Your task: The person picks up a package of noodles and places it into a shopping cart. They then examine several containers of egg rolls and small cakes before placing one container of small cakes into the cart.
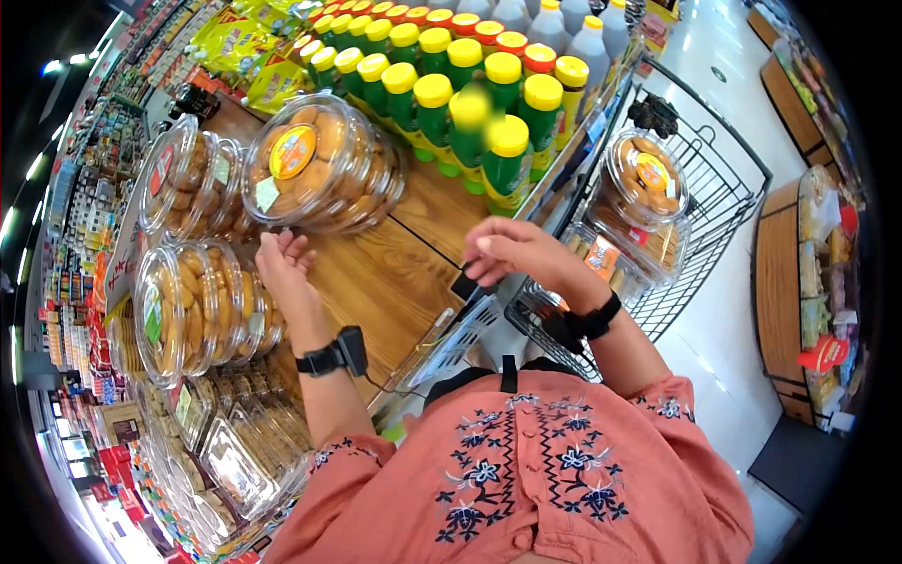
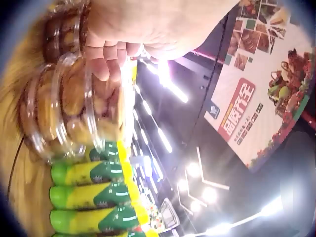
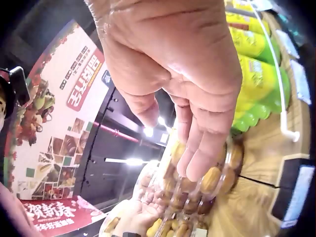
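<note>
Far left, ribbed stacks of round tubs (image 1: 207, 310), clear shiny plastic, golden-brown cookies inside. Below them, flat boxes (image 1: 249, 451), rectangular, also see-through. Left hand (image 1: 287, 273) next: palm up, fingers loosely bent, gripping nothing. Big tub stack (image 1: 319, 164) sits just beyond those fingertips, upright on the counter (image 1: 376, 273); rounded lid, orange-yellow label, smooth oval cookies. Left wrist view has the fingers overlapping its side; contact, can't tell. Counter is brown wood, visible grain, dark seam across it. Bottles (image 1: 505, 174) stand right of the stack in tight rows: glossy green, yellow caps. Right hand (image 1: 517, 249) hangs near the counter's front edge, between bottles and cart; fingers relaxed, slightly bent, nothing held, well apart from the tub stack. Far right, black wire cart (image 1: 716, 214), open mesh, carrying a round cookie tub (image 1: 648, 174) on top of other clear packs (image 1: 658, 246).
</note>
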A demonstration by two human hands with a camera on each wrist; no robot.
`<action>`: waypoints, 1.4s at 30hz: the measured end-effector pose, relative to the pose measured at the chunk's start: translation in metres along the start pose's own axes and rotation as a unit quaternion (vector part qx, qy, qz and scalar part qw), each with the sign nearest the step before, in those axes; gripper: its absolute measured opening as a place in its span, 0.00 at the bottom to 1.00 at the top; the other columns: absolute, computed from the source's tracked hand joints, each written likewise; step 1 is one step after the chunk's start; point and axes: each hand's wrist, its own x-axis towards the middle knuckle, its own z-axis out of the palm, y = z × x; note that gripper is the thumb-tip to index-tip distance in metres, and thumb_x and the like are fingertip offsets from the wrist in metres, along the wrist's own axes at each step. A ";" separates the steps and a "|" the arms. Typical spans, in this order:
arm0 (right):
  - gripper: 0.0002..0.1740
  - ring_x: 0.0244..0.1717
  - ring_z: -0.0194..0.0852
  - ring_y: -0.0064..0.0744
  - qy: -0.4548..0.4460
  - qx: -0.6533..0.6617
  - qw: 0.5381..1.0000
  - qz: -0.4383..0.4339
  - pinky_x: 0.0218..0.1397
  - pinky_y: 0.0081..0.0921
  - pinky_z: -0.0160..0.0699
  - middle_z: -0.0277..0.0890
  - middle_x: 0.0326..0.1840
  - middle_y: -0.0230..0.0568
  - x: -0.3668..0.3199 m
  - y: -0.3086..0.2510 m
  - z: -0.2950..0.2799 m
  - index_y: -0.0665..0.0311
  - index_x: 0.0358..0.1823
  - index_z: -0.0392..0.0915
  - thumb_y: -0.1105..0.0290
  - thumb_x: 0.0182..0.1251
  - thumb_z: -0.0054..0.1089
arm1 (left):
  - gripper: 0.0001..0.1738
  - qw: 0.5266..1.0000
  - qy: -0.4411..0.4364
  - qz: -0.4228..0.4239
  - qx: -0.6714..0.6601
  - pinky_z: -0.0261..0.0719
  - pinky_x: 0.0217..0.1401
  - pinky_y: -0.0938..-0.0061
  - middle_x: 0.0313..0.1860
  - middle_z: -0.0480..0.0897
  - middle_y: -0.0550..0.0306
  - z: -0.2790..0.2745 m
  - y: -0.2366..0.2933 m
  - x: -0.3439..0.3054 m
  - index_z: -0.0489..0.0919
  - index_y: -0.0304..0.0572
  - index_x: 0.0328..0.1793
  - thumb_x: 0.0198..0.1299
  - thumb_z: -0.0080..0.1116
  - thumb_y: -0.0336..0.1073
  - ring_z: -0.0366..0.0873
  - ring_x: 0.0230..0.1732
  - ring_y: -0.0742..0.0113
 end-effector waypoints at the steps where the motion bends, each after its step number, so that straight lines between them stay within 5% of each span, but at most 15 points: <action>1: 0.20 0.48 0.83 0.34 0.001 0.000 1.000 -0.010 0.51 0.30 0.85 0.77 0.50 0.42 0.016 -0.003 0.009 0.68 0.56 0.73 0.57 0.75 0.55 | 0.23 1.000 -0.008 -0.012 0.000 0.79 0.38 0.71 0.47 0.79 0.53 -0.006 0.003 0.015 0.72 0.41 0.53 0.72 0.53 0.55 0.80 0.41 0.66; 4: 0.22 0.49 0.82 0.37 0.008 0.004 0.999 -0.040 0.51 0.33 0.85 0.78 0.51 0.44 0.068 -0.010 0.035 0.69 0.58 0.72 0.57 0.76 0.55 | 0.28 0.998 -0.028 -0.053 0.009 0.80 0.37 0.71 0.47 0.78 0.55 -0.016 0.002 0.050 0.73 0.41 0.56 0.69 0.56 0.59 0.81 0.42 0.64; 9: 0.28 0.49 0.81 0.38 0.051 -0.008 0.997 -0.064 0.50 0.34 0.85 0.77 0.53 0.45 0.159 -0.021 0.065 0.69 0.60 0.71 0.52 0.72 0.60 | 0.20 0.993 -0.073 -0.087 0.014 0.78 0.38 0.71 0.42 0.79 0.59 -0.017 -0.008 0.080 0.76 0.44 0.46 0.68 0.58 0.53 0.79 0.40 0.68; 12: 0.32 0.49 0.80 0.38 0.096 -0.037 0.995 0.006 0.47 0.33 0.85 0.76 0.54 0.45 0.191 -0.028 0.076 0.70 0.59 0.71 0.49 0.69 0.63 | 0.15 0.995 -0.075 -0.056 0.031 0.77 0.42 0.70 0.41 0.79 0.61 -0.015 -0.009 0.081 0.76 0.45 0.43 0.68 0.59 0.48 0.77 0.40 0.70; 15: 0.24 0.34 0.79 0.31 0.138 -0.021 0.989 -0.049 0.27 0.32 0.82 0.79 0.40 0.45 0.207 -0.021 0.081 0.68 0.47 0.77 0.52 0.66 0.65 | 0.12 0.997 -0.065 -0.038 0.026 0.77 0.46 0.69 0.41 0.79 0.62 -0.013 -0.011 0.081 0.76 0.45 0.42 0.68 0.60 0.44 0.76 0.42 0.71; 21: 0.20 0.35 0.79 0.29 0.130 -0.028 0.988 -0.075 0.33 0.27 0.83 0.79 0.39 0.39 0.201 -0.020 0.087 0.66 0.47 0.78 0.56 0.66 0.65 | 0.09 0.996 -0.072 0.007 -0.059 0.84 0.47 0.66 0.40 0.77 0.57 -0.013 -0.015 0.061 0.74 0.39 0.42 0.67 0.60 0.36 0.77 0.43 0.68; 24: 0.21 0.43 0.78 0.28 0.109 -0.049 0.988 -0.094 0.44 0.27 0.82 0.78 0.44 0.37 0.179 -0.026 0.094 0.66 0.51 0.76 0.56 0.68 0.64 | 0.09 0.993 -0.044 0.043 -0.097 0.86 0.46 0.66 0.40 0.77 0.56 -0.013 -0.012 0.038 0.73 0.36 0.42 0.67 0.59 0.34 0.77 0.44 0.67; 29: 0.14 0.37 0.78 0.22 0.081 0.085 0.970 -0.214 0.37 0.23 0.82 0.79 0.38 0.34 0.122 -0.033 0.109 0.65 0.43 0.76 0.62 0.68 0.63 | 0.09 0.992 -0.018 0.125 -0.024 0.78 0.47 0.74 0.39 0.76 0.59 0.008 0.048 -0.020 0.74 0.38 0.41 0.69 0.55 0.36 0.74 0.42 0.71; 30: 0.14 0.38 0.80 0.22 0.072 0.082 0.969 -0.222 0.39 0.23 0.83 0.79 0.38 0.33 0.113 -0.033 0.103 0.66 0.43 0.75 0.61 0.70 0.62 | 0.09 0.986 -0.074 0.148 -0.011 0.76 0.47 0.76 0.40 0.76 0.60 0.003 0.050 -0.023 0.75 0.38 0.43 0.70 0.54 0.37 0.74 0.42 0.72; 33: 0.14 0.38 0.81 0.24 0.132 0.105 0.956 -0.242 0.39 0.22 0.83 0.79 0.40 0.34 0.060 -0.049 0.095 0.66 0.43 0.75 0.62 0.70 0.62 | 0.12 0.984 -0.097 0.148 -0.027 0.75 0.53 0.70 0.48 0.75 0.57 0.035 0.075 -0.059 0.76 0.36 0.48 0.73 0.53 0.40 0.73 0.48 0.70; 38: 0.13 0.53 0.79 0.29 0.235 0.160 0.914 -0.290 0.54 0.38 0.87 0.78 0.50 0.36 -0.030 -0.074 0.065 0.68 0.53 0.75 0.66 0.75 0.56 | 0.14 0.941 -0.261 0.209 -0.048 0.77 0.58 0.66 0.60 0.75 0.47 0.076 0.084 -0.098 0.74 0.36 0.50 0.76 0.48 0.42 0.75 0.57 0.62; 42: 0.15 0.50 0.82 0.32 0.326 0.120 0.870 -0.352 0.55 0.35 0.89 0.79 0.50 0.42 -0.087 -0.077 0.017 0.71 0.53 0.73 0.66 0.74 0.53 | 0.14 0.940 -0.286 0.184 -0.015 0.79 0.60 0.62 0.64 0.74 0.42 0.089 0.072 -0.112 0.73 0.35 0.49 0.78 0.43 0.40 0.75 0.61 0.55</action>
